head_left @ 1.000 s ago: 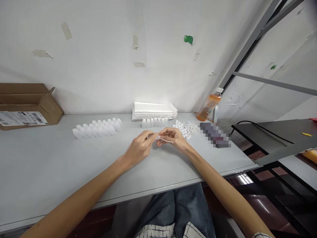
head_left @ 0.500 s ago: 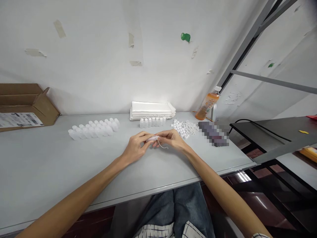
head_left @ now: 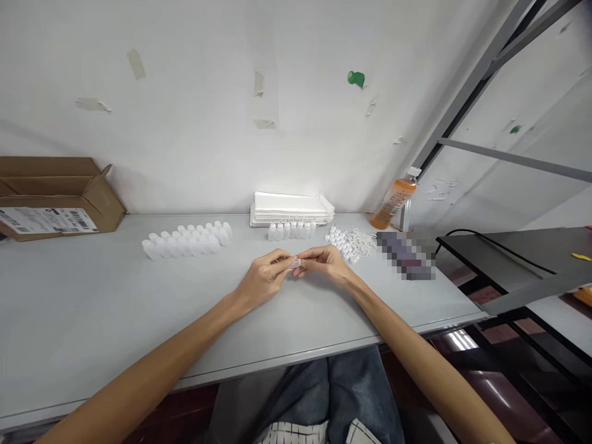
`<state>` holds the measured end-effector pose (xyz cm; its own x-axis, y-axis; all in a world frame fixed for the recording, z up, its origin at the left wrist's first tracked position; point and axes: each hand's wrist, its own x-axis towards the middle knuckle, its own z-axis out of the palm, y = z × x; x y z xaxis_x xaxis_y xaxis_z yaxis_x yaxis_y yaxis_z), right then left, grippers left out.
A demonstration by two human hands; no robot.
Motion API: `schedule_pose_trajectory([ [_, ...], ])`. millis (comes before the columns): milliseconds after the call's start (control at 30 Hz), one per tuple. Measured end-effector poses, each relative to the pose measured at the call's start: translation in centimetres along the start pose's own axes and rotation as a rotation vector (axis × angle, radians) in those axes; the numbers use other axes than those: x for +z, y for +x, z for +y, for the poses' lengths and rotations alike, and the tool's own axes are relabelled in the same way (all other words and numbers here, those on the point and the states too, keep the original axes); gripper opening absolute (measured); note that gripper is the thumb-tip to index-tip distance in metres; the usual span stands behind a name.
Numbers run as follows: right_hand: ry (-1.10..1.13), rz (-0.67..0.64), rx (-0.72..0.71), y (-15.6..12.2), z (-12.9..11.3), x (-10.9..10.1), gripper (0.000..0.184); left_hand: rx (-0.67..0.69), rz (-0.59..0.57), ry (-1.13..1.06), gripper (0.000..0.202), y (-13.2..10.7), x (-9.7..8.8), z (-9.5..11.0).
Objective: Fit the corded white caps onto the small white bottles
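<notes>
My left hand [head_left: 264,275] and my right hand [head_left: 325,263] meet above the pale grey table [head_left: 92,296], fingertips nearly touching. Pinched between them is a small white plastic bottle [head_left: 295,263], mostly hidden by my fingers. Any cord on it is too small to make out. Just beyond my right hand lies a heap of white caps with thin white cords [head_left: 349,243]. A short row of small white bottles [head_left: 291,230] stands straight ahead of my hands.
A larger group of white bottles [head_left: 185,241] stands to the left. Behind are a stack of white sheets [head_left: 291,209] and an orange drink bottle [head_left: 394,201]. A cardboard box [head_left: 55,194] sits far left, a pixelated object [head_left: 406,255] right. The table's front edge runs near my lap.
My hands have drawn closer together around the small bottle. The thin cord that hung below it earlier no longer shows.
</notes>
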<state>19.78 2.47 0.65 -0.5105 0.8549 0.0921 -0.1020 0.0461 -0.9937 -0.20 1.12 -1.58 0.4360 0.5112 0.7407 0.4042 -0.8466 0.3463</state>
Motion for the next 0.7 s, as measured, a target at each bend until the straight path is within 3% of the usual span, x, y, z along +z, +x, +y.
schedule_pose_trajectory([
  [133, -0.023, 0.018, -0.007, 0.1, -0.2, 0.1, 0.036, 0.022, 0.000, 0.061, 0.025, 0.2, 0.1, 0.0],
  [333, -0.127, 0.044, -0.008, 0.2, 0.0, 0.6, 0.038, -0.123, -0.126, 0.190, 0.022, 0.5, 0.3, 0.3],
  [467, -0.153, 0.082, -0.026, 0.3, -0.1, -0.3, 0.044, -0.198, -0.115, 0.151, 0.034, 0.6, 0.1, 0.2],
  [567, -0.359, 0.284, -0.135, 0.3, -0.5, -2.0, 0.038, -0.288, -0.082, 0.088, 0.037, 0.9, -0.4, 0.0],
  [700, -0.832, 0.698, -0.289, -0.3, -1.0, -5.1, 0.028, -0.520, -0.126, -0.066, 0.037, 1.3, -1.1, 0.0],
])
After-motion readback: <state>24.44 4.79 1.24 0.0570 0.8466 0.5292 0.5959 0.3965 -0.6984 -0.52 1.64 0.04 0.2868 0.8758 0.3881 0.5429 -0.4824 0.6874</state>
